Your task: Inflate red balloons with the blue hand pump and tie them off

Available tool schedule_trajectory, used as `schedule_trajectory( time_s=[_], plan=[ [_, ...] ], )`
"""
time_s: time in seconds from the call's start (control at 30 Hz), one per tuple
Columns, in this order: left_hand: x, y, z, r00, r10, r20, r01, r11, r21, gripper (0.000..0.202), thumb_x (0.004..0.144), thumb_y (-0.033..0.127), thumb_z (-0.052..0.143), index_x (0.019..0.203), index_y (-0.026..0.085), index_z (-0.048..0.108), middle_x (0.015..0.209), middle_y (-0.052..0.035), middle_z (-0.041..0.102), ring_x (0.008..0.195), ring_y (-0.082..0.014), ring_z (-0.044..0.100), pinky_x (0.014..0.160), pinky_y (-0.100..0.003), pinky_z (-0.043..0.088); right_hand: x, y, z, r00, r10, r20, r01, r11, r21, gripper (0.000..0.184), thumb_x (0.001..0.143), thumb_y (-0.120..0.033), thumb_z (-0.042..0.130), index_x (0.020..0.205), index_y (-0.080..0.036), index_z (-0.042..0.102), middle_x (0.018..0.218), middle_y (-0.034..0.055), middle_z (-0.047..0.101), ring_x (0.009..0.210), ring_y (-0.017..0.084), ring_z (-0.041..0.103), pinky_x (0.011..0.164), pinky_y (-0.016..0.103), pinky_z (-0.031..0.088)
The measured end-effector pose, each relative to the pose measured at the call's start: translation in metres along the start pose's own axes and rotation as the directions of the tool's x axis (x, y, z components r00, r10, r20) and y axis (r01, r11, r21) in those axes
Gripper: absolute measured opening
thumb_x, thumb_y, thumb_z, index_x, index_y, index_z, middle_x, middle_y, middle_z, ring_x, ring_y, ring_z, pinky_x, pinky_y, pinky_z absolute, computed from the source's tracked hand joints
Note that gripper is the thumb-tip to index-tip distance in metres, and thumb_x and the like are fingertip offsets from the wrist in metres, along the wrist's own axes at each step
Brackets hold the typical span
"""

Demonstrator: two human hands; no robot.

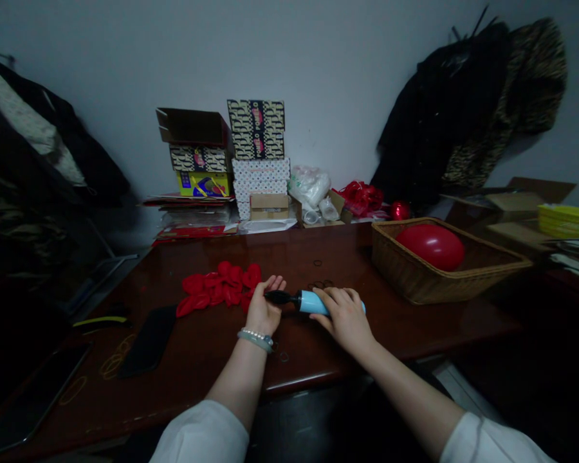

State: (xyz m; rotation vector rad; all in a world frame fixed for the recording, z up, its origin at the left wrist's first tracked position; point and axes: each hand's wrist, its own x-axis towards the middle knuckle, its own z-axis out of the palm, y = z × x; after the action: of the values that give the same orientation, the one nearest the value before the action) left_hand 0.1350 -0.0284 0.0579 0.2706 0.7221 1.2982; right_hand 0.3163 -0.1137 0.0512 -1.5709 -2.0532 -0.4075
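My right hand wraps over the light-blue body of a hand balloon pump. The pump lies nearly level above the dark polished wooden desk. My left hand, palm up, cups the pump's black nozzle with its fingers curled. A pile of flat red latex balloons lies just left of that hand, and one balloon edge touches it. Whether a balloon sits on the nozzle is hidden.
A wicker basket holding an inflated red balloon stands at the right. Stacked cardboard boxes and plastic bags line the back. A black phone, loose rubber bands and a dark tablet lie at the left.
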Motion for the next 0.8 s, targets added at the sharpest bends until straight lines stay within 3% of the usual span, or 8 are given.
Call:
schedule_trajectory(
  time_s=[0.13,0.23,0.3,0.37,0.43,0.53,0.67,0.8],
  plan=[
    [0.003,0.0,0.0,0.996,0.061,0.067,-0.063,0.998,0.018,0.027,0.091,0.036,0.048,0.095,0.018,0.068,0.119,-0.01,0.064,0.109,-0.0188,0.061,0.087,-0.031,0.046,0.0,-0.007,0.003,1.0,0.003,0.028,-0.003,1.0,0.018,0.053,0.084,-0.048,0.06,0.13,-0.022,0.051,0.113,0.0099,0.062,0.103,0.024,0.055,0.094,0.041,0.036],
    [0.005,-0.001,-0.001,0.993,0.07,0.095,-0.069,0.997,-0.016,0.021,0.091,0.032,0.051,0.096,0.019,0.067,0.118,-0.008,0.064,0.108,-0.0163,0.061,0.089,-0.029,0.045,0.001,-0.009,0.004,0.999,0.023,0.048,-0.025,0.999,0.029,0.054,0.083,-0.048,0.062,0.13,-0.022,0.051,0.113,0.0093,0.062,0.104,0.024,0.055,0.095,0.042,0.035],
    [0.004,-0.001,-0.002,0.993,0.061,0.104,-0.053,0.995,-0.085,0.019,0.091,0.03,0.051,0.092,0.018,0.066,0.107,-0.0072,0.067,0.102,-0.0161,0.063,0.089,-0.031,0.046,0.002,-0.01,0.004,0.998,0.026,0.053,-0.028,0.999,0.033,0.055,0.083,-0.047,0.063,0.13,-0.022,0.051,0.113,0.0092,0.062,0.104,0.025,0.055,0.096,0.042,0.035],
    [0.003,-0.001,-0.001,0.996,0.05,0.076,-0.037,0.986,-0.164,0.02,0.091,0.03,0.052,0.079,0.017,0.062,0.082,-0.0042,0.067,0.089,-0.0162,0.066,0.088,-0.034,0.048,0.002,-0.01,0.004,0.998,0.019,0.052,-0.021,0.999,0.032,0.055,0.083,-0.047,0.063,0.131,-0.023,0.05,0.113,0.0094,0.062,0.104,0.025,0.055,0.095,0.042,0.035],
    [0.001,0.0,-0.001,0.998,0.056,0.043,-0.046,0.976,-0.214,0.028,0.09,0.029,0.051,0.064,0.018,0.051,0.059,0.0012,0.055,0.068,-0.0139,0.064,0.082,-0.035,0.05,0.003,-0.011,0.004,0.999,0.007,0.047,-0.008,1.0,0.021,0.055,0.083,-0.048,0.062,0.131,-0.023,0.05,0.112,0.0098,0.063,0.103,0.025,0.056,0.095,0.043,0.036],
    [-0.002,0.001,-0.001,0.993,0.087,0.076,-0.066,0.968,-0.242,0.036,0.09,0.028,0.049,0.057,0.019,0.038,0.047,0.0061,0.038,0.046,-0.0089,0.048,0.065,-0.028,0.049,0.004,-0.014,0.004,0.999,-0.01,0.045,0.01,1.0,-0.003,0.055,0.082,-0.047,0.063,0.129,-0.021,0.051,0.109,0.01,0.064,0.101,0.025,0.057,0.097,0.046,0.034],
    [-0.003,0.002,0.0,0.991,0.081,0.105,-0.045,0.951,-0.307,0.035,0.087,0.024,0.05,0.057,0.02,0.033,0.046,0.0079,0.031,0.04,-0.0069,0.038,0.052,-0.024,0.041,0.005,-0.023,0.006,0.999,-0.033,0.04,0.033,0.999,-0.007,0.063,0.082,-0.04,0.065,0.137,-0.019,0.042,0.118,0.0114,0.062,0.109,0.026,0.055,0.103,0.049,0.03],
    [-0.002,0.006,0.0,0.994,0.101,0.05,-0.079,0.941,-0.328,0.037,0.086,0.022,0.048,0.055,0.02,0.027,0.044,0.0081,0.027,0.037,-0.0068,0.035,0.045,-0.023,0.034,0.009,-0.03,0.01,0.997,-0.058,0.05,0.057,0.998,0.01,0.056,0.085,-0.031,0.063,0.135,-0.02,0.043,0.12,0.0105,0.062,0.108,0.024,0.056,0.105,0.049,0.029]
  ],
)
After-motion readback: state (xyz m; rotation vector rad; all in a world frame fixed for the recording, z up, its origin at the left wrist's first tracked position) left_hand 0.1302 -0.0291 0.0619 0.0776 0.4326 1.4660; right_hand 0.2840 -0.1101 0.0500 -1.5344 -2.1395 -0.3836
